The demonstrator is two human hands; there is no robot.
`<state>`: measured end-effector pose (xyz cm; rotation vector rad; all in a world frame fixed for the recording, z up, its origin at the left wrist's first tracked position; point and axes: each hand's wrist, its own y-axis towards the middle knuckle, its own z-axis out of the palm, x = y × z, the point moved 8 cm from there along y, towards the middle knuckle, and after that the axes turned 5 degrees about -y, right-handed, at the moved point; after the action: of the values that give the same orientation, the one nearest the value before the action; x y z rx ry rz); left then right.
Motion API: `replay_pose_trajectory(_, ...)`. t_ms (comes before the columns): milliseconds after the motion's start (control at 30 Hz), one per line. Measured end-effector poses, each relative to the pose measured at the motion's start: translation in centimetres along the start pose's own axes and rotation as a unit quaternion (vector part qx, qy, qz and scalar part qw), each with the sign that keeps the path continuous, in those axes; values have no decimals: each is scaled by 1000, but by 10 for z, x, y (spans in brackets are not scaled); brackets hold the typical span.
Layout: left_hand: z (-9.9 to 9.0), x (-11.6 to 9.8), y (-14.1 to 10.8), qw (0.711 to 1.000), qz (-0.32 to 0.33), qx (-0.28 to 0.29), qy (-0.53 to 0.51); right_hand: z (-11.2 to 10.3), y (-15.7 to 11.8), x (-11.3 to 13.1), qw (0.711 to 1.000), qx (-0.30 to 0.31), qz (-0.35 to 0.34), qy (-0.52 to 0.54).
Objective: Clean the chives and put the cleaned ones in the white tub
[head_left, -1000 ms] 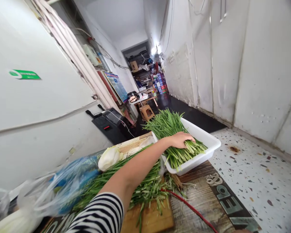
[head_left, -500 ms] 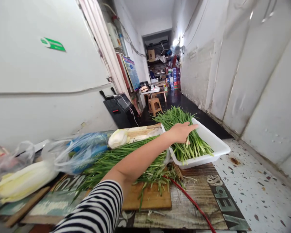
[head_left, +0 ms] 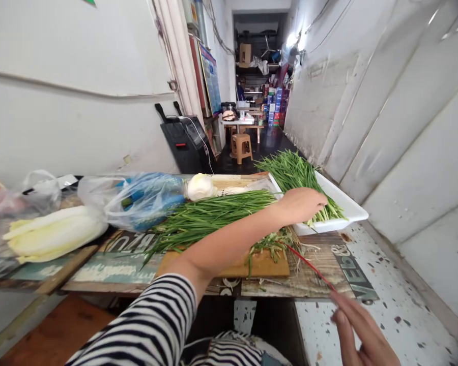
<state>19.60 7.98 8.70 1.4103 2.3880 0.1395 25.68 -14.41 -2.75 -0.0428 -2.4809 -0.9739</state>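
My left hand (head_left: 302,204) reaches across to the right over garlic chives (head_left: 290,170) lying in a white tray (head_left: 353,213). Its fingers are curled; what is in them, if anything, is hidden. At the lower right my right hand (head_left: 362,330) is partly out of frame and somewhat blurred, with the end of a red string (head_left: 309,264) at its fingertips. The string runs back to a second pile of garlic chives (head_left: 217,216). That pile lies partly on a wooden cutting board (head_left: 232,267), with loose trimmings (head_left: 273,244) at its right end.
On the left lie a napa cabbage (head_left: 57,229) and a clear plastic bag (head_left: 145,203) with blue contents. A second white cabbage (head_left: 200,187) sits behind the pile. A black speaker box (head_left: 185,142) and brown stools (head_left: 242,147) stand beyond the table.
My left hand has gone from fingers stretched over the tray's chives to curled, a little further right. My right hand has come into view at the red string. The view has tilted downward.
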Motion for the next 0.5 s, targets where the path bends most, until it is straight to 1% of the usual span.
replay_pose_trajectory(33, -1, 0, -28, 1000, 0, -2, -5, 1, 8, 3, 1000, -14, -7, -24)
replay_pose_trajectory(67, 0, 5, -57, 1000, -18, -1, -10, 4, 18, 5, 999, -12, -7, -43)
replay_pose_trajectory(100, 2, 11, -88, 999, -37, -10, -16, 9, 31, 8, 998, -9, -17, -53)
replay_pose_trajectory(133, 3, 18, -119, 998, -57, -36, -19, 14, 45, 13, 997, -13, -40, -65)
replay_pose_trajectory(200, 6, 29, -177, 988, -95, -119, -29, 28, 75, 26, 989, -17, -116, -96)
replay_pose_trajectory(300, 6, 38, -249, 959, -132, -249, -33, 44, 112, 26, 976, -53, -164, -133)
replay_pose_trajectory(333, 6, 39, -266, 952, -133, -275, -27, 50, 120, 23, 973, -56, -180, -135)
replay_pose_trajectory(400, 1, 43, -294, 940, -138, -313, -22, 60, 133, 12, 969, -69, -190, -140)
replay_pose_trajectory(500, -9, 59, -322, 918, -149, -363, -46, 73, 146, -13, 975, -71, -172, -122)
